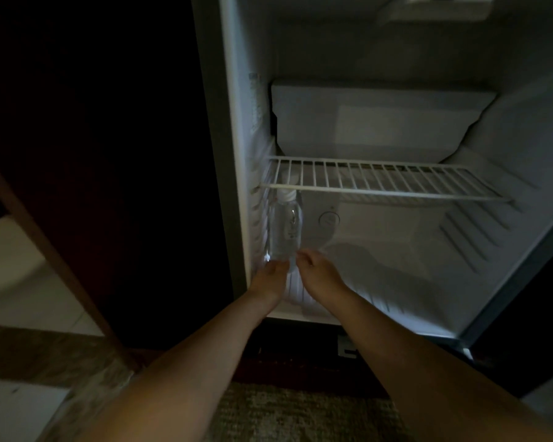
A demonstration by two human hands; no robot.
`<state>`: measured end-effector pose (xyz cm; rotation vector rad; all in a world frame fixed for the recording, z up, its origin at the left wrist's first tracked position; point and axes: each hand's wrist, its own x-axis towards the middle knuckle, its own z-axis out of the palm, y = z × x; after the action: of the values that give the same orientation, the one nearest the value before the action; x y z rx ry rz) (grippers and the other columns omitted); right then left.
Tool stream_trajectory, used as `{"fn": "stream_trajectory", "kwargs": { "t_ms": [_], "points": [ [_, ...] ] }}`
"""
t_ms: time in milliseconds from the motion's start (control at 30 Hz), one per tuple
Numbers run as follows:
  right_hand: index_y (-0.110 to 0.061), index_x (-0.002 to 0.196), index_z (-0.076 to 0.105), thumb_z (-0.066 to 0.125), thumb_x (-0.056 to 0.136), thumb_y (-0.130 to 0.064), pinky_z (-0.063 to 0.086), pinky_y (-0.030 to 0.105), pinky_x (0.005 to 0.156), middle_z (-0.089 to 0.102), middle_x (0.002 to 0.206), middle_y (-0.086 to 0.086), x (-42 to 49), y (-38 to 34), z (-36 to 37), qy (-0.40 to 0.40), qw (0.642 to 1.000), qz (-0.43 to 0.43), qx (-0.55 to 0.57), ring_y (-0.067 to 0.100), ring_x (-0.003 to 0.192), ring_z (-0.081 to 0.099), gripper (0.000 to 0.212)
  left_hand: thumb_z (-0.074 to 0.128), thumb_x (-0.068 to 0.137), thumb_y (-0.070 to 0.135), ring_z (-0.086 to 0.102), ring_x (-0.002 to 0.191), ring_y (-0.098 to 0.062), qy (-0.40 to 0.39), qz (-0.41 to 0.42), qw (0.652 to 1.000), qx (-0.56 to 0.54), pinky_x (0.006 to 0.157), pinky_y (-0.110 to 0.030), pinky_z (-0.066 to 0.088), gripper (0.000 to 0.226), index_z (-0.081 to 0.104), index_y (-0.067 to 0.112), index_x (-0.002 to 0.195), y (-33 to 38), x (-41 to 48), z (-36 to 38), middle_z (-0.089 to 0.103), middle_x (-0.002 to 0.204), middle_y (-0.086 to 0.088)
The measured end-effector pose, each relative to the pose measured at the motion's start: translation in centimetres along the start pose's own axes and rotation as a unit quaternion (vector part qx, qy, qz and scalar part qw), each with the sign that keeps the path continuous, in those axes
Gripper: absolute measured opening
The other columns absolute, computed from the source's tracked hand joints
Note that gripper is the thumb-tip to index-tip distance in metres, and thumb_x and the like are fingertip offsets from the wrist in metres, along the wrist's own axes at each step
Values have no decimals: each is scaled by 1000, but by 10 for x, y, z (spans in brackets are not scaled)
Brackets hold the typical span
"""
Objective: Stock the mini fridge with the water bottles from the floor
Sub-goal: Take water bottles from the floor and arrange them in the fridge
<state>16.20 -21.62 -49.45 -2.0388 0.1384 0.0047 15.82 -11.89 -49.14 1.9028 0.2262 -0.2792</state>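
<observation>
1. The left hand [270, 275] lies against the foot of the clear plastic water bottle [284, 231]. Its fingers are blurred, so I cannot tell whether it is gripping or only touching.
2. The bottle stands upright at the front-left corner of the white mini fridge [396, 250] floor, its cap just under the white wire shelf [380, 180]. It is probably thin-walled and smooth (it could dent or slip), so it is best held around mid-body.
3. The right hand [318, 269] has curled fingers just beside the bottle's lower right side. I cannot tell whether they make contact.
4. Any bottles on the floor are out of view, and dim light hides the bottle's label.
</observation>
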Motion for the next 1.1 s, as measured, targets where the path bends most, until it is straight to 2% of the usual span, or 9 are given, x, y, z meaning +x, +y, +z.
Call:
{"fn": "stream_trajectory", "kwargs": {
  "t_ms": [100,167,333,433,533,633,733,900,1100],
  "points": [
    [-2,102,63,42,96,-16,51,48,90,65,101,20,-7,-6,-7,-6,1000,-15,-24,37,97,62,26,36,100,24,57,84,-14,-41,-8,999,5,49,-8,45,36,53,2,123,3,-12,-7,57,108,-7],
    [0,95,65,45,94,-16,53,47,84,67,92,19,-13,-11,-15,-15,999,-22,-47,36,89,65,26,38,100,24,53,68,-8,-61,7,997,44,36,-3,38,33,57,2,116,5,-23,-14,58,97,-7],
    [-3,92,67,47,93,-17,55,40,78,68,85,11,-30,-34,-33,-51,993,-40,-99,30,81,69,23,44,96,28,61,81,-22,-77,24,988,129,88,-34,52,26,59,10,87,14,-41,-40,60,76,-1],
    [4,93,64,48,92,-15,54,43,79,69,93,22,-42,-54,-44,-89,985,-59,-135,32,82,68,25,45,96,25,60,80,-22,-80,42,980,179,91,-37,50,25,57,12,79,30,-55,-59,59,74,0],
    [-3,83,65,49,92,-12,53,46,85,68,92,20,-56,-77,-55,-127,971,-88,-182,31,85,67,20,43,97,24,60,79,-20,-86,55,971,217,91,-36,50,26,59,8,87,47,-72,-80,59,78,-2],
    [-2,98,66,50,92,-11,54,42,87,67,93,16,-72,-104,-67,-147,958,-115,-215,27,80,64,19,41,98,25,63,99,-27,-82,51,965,244,92,-36,51,33,61,0,108,61,-89,-104,63,101,-11],
    [1,103,65,50,92,-11,52,36,84,66,93,15,-90,-131,-77,-153,948,-133,-247,19,78,59,22,43,98,28,62,106,-29,-79,53,962,255,93,-36,52,26,61,11,91,72,-108,-124,62,105,-11],
    [-6,96,66,48,92,-11,44,19,61,61,88,7,-121,-166,-80,-176,927,-177,-280,14,73,55,19,40,99,28,59,95,-20,-52,66,962,259,86,-29,49,26,58,9,100,86,-144,-150,58,94,-4],
    [-2,103,65,49,93,-14,51,35,84,67,106,17,-160,-194,-56,-227,891,-186,-347,27,90,64,23,44,97,34,59,94,-23,-47,64,959,272,89,-34,44,21,56,18,91,59,-177,-176,58,98,-5]
  ]
}}
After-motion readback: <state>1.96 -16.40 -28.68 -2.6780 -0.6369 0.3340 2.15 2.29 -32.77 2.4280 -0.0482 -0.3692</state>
